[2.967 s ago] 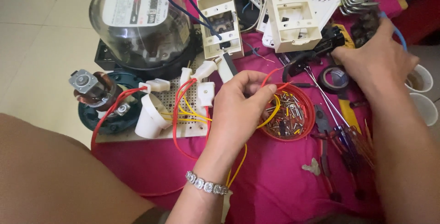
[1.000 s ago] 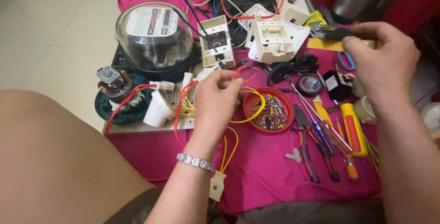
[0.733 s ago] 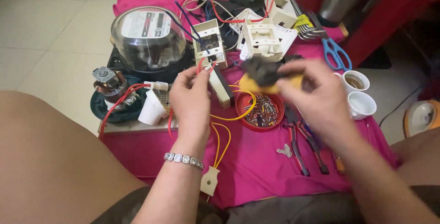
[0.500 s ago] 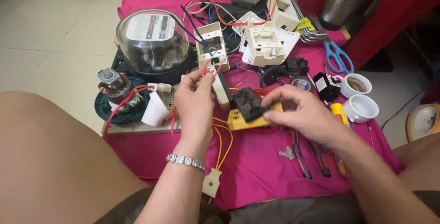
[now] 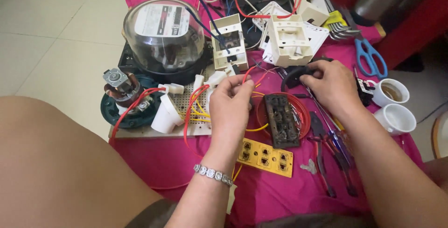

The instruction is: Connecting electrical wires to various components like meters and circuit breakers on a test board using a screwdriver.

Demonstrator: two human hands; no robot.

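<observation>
- A thin red wire (image 5: 249,72) is pinched between the fingertips of the left hand (image 5: 231,104), just above the centre of the frame; the fingers are pressed together on it, and a beaded bracelet (image 5: 213,174) is worn on that wrist.
- Yellow wires (image 5: 201,111) are seen passing under and beside the left hand, over a perforated board (image 5: 186,104) carrying white connectors.
- The right hand (image 5: 329,81), right of centre, is curled over a black object (image 5: 295,73), with the fingers closed on it.
- Between the two hands, a dark, scorched socket insert (image 5: 282,120) is laid across a red round dish (image 5: 298,111).
- A yellow socket faceplate (image 5: 264,155) is laid just below the dish, on the pink cloth (image 5: 177,160) covering the surface.
- Screwdrivers and pliers (image 5: 331,158) are spread to the right of the dish, under the right forearm.
- An open cream switch box (image 5: 228,44) and a second cream box (image 5: 289,41) are placed above the hands, with red and blue wires running into them.
- A glass-domed electricity meter (image 5: 161,34) stands in the upper left, and a small motor on a green base (image 5: 121,100) lies at the left edge of the cloth.
- Blue-handled scissors (image 5: 368,58) and two white cups (image 5: 392,102) are seen at the right.
</observation>
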